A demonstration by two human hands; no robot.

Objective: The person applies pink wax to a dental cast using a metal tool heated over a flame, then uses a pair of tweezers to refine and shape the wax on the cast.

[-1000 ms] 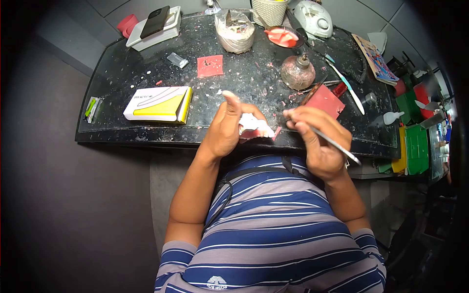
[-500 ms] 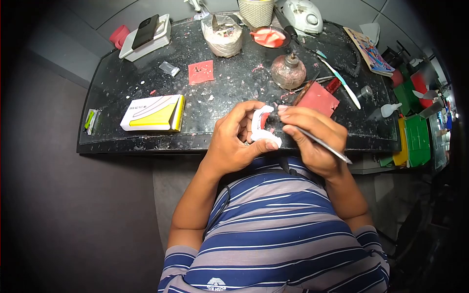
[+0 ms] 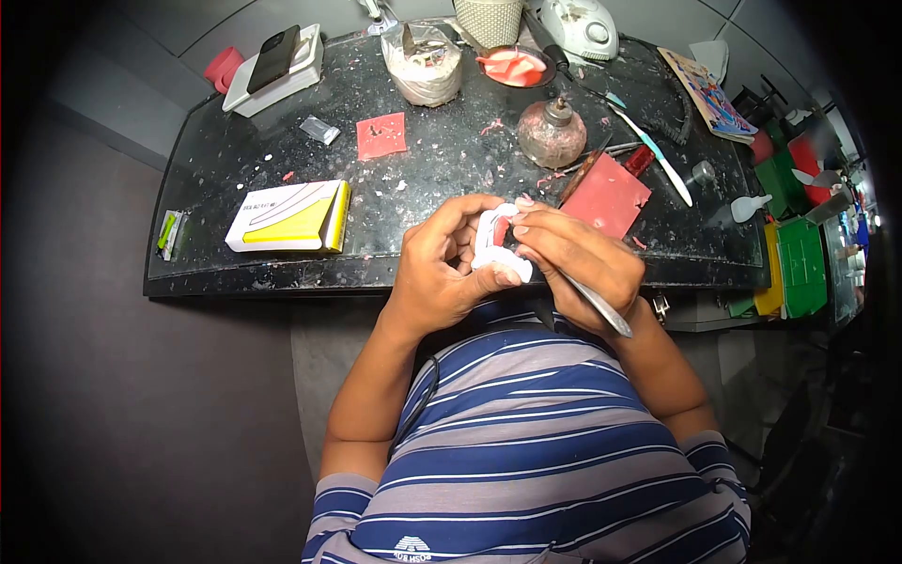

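Left hand (image 3: 442,271) grips white cast (image 3: 486,248): likely light, brittle; hold outer rim. Right hand (image 3: 590,268), beside cast, pinches metal tool (image 3: 602,308).

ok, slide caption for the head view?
Left hand holds a white dental model, right hand a slim metal tool.

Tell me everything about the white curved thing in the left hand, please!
The white, curved, plaster-looking piece has a red patch inside its curve, perhaps wax. Its opening faces the bare right hand. The bare left hand holds it above the front edge of the black, speckled table, thumb on its lower end. The right hand is at its upper end; whether they touch is unclear.
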